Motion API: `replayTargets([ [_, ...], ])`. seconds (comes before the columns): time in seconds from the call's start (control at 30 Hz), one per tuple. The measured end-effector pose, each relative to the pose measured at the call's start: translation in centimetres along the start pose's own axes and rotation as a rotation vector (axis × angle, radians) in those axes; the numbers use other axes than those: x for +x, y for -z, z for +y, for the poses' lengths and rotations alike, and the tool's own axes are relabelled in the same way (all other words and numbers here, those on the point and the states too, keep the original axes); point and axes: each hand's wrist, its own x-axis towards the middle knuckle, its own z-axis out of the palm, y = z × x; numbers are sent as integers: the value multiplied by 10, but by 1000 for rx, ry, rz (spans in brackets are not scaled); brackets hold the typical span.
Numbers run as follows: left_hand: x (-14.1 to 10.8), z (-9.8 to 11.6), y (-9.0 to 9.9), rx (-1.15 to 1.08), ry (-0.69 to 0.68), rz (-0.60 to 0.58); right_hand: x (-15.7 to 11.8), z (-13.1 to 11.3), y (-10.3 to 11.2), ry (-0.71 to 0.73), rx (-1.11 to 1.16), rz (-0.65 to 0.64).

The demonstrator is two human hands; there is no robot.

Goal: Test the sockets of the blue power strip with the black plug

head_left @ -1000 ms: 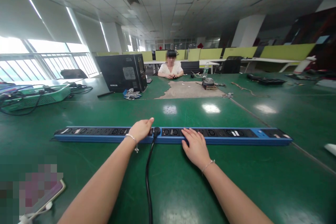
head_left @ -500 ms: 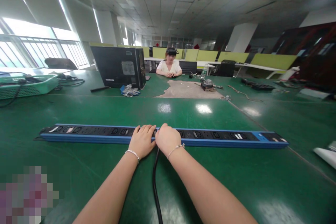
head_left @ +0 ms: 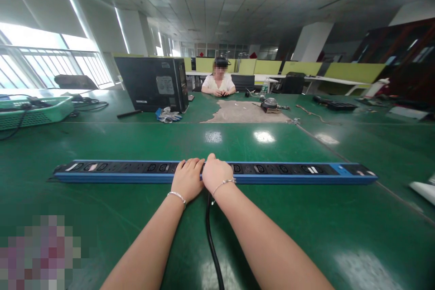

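A long blue power strip (head_left: 282, 179) with black sockets lies across the table in front of me. My left hand (head_left: 187, 177) rests over its middle, fingers laid across the top and thumb along the near side, gripping it. Right beside it, my right hand (head_left: 217, 173) is closed in a fist over the strip, touching the left. A black power cable (head_left: 210, 231) comes out from beneath the right fist and runs toward me. The fist hides the cable's end, so whether its plug sits in a socket cannot be seen.
Beyond the strip stand a black computer case (head_left: 152, 84) and a pair of work gloves (head_left: 169, 115). A green basket (head_left: 41, 115) of cables is at left. Across the green table (head_left: 136, 140) sits a person (head_left: 219, 82), near a round metal device (head_left: 269, 103).
The view has shifted slightly. Both hands stay at the strip's middle, the right fist turned a little, and the cable's near part lies farther right.
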Motion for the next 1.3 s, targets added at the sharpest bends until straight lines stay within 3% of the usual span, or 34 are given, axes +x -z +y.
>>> replayTargets([
  [0.33,-2,6,1,-3,-7,-9,4,5,-4,9,19,-4],
  [1.07,-2,8,-2,10,13,21,-1,11,-15,36,-22,119],
  [1.17,-2,8,-3,11,9,31,-1,9,-8,35,3,137],
  [1.3,-2,9,-2,9,3,28,-4,3,18,21,31,209],
])
